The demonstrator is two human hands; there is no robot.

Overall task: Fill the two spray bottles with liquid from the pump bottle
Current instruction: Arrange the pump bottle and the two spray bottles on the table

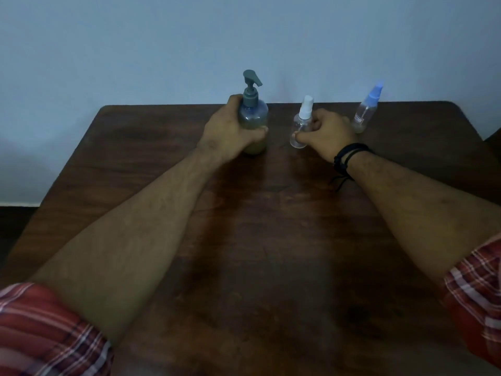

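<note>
Both arms reach fwd over the wooden table (257,253). Left hand (230,131) is wrapped round the pump bottle (253,115), upright, nozzle pointing right. Right hand (328,134) pinches the white-capped spray bottle (302,123), upright, just right of the pump. Blue-capped spray bottle (366,109) stands beyond the right hand, untouched, nearer that hand. Caps on both; likely uncapping next.

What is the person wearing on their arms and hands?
Both hands, left hand and right hand, are bare, with no gloves. Both forearms are bare too: red plaid sleeves with white and dark lines are rolled up near the elbows. The right wrist carries black cord bracelets, with loose ends hanging.
</note>
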